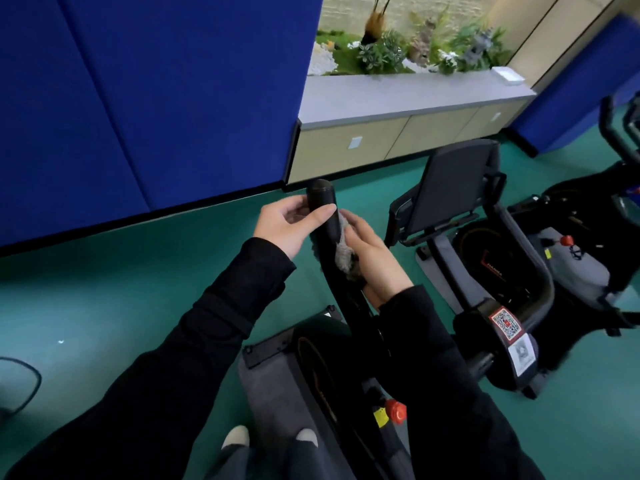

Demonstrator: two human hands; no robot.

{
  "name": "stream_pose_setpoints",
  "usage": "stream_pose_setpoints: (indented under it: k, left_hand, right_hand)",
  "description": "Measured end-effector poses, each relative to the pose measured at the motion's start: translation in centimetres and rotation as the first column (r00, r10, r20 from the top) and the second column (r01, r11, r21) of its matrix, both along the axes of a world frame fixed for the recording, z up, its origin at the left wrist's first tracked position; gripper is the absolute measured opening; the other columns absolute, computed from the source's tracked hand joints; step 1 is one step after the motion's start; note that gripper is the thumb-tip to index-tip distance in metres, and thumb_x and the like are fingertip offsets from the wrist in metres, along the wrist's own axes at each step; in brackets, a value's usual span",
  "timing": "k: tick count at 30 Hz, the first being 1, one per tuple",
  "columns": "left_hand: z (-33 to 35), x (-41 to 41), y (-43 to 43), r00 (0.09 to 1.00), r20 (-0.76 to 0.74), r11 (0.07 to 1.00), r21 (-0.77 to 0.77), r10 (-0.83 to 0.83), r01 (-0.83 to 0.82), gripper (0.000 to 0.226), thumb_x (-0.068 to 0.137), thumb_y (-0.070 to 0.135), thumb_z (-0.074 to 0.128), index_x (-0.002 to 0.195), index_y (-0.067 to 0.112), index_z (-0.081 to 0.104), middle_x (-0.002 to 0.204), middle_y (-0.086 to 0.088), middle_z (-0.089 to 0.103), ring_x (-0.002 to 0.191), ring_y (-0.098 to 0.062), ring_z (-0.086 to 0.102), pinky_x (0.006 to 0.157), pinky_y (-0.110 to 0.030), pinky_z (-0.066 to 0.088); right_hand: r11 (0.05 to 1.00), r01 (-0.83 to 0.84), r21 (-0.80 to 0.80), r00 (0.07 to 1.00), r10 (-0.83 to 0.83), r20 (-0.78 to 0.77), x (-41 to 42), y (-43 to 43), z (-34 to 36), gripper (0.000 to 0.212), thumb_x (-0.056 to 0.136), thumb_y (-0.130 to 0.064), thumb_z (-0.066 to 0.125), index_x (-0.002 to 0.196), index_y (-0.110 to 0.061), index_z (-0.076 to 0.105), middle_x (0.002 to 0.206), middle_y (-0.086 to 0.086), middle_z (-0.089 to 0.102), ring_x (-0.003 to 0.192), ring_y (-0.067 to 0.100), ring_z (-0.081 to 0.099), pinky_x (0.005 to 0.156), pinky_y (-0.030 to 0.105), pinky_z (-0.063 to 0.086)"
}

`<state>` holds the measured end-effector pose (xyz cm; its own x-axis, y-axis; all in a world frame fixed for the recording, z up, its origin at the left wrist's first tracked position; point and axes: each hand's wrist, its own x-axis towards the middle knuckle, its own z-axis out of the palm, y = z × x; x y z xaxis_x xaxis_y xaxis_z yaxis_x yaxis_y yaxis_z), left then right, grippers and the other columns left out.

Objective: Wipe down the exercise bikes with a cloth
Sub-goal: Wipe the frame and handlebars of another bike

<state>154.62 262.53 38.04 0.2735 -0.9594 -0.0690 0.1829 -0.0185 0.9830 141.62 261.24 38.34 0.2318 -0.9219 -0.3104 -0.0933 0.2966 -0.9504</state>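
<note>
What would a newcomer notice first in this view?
The two hands at centre: the left hand grips the black handle near its top while the right hand holds a grey cloth against it. Behind, blue wall pads fill the left, and a red knob stands out on the bike below.

The left hand [287,226] grips the black cylindrical handle [322,199] of the near black exercise bike [322,375], with the thumb across its front. The right hand [375,263] holds a grey fluffy cloth [344,254] against the handle just below. A second black-and-grey exercise bike [502,258] stands to the right on the green floor [104,289], near a blue padded wall [138,98].
</note>
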Motion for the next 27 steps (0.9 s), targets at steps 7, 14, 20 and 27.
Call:
stream_pose_setpoints:
  k: [7,14,20,27]
  left_hand:
    - [-0.3,0.3,-0.1,0.998,0.067,1.0,-0.026,-0.009,0.011,0.014,0.08,0.021,0.072,0.092,0.025,0.066,0.096,0.001,0.068,0.098,-0.016,0.062,0.088,-0.02,0.046]
    - [-0.2,0.4,-0.1,0.997,0.077,1.0,-0.022,-0.02,0.022,0.012,0.079,0.023,0.072,0.085,0.031,0.064,0.089,0.01,0.066,0.09,-0.008,0.061,0.078,-0.006,0.044]
    - [-0.1,0.1,-0.1,0.998,0.057,0.999,-0.03,-0.015,0.016,0.012,0.081,0.022,0.071,0.087,0.029,0.063,0.086,0.013,0.064,0.085,-0.002,0.058,0.072,0.0,0.042]
    - [-0.4,0.3,-0.1,0.997,0.07,1.0,-0.021,-0.015,0.016,0.016,0.08,0.023,0.072,0.095,0.021,0.066,0.096,0.002,0.067,0.096,-0.013,0.061,0.083,-0.012,0.044]
  right_hand:
    - [0.989,-0.137,0.046,0.99,0.139,-0.029,-1.3,0.2,-0.5,0.034,0.101,-0.025,0.043,0.126,-0.006,0.054,0.112,0.014,0.067,0.093,0.023,0.066,0.087,0.041,0.051]
    - [0.907,-0.422,-0.001,0.774,0.36,-0.521,-3.9,0.6,0.1,0.039,0.088,-0.044,0.058,0.117,-0.017,0.057,0.107,-0.001,0.068,0.101,0.017,0.064,0.095,0.036,0.049]
    - [0.91,-0.405,-0.089,0.631,0.208,-0.747,-2.0,0.4,0.7,0.043,0.082,-0.051,0.063,0.106,-0.016,0.056,0.1,-0.001,0.065,0.094,0.016,0.059,0.067,0.023,0.039]
    - [0.903,-0.43,-0.002,0.525,0.248,-0.814,-3.9,2.7,0.8,0.044,0.084,-0.058,0.058,0.097,-0.016,0.053,0.093,0.001,0.059,0.092,0.021,0.055,0.065,0.022,0.032]
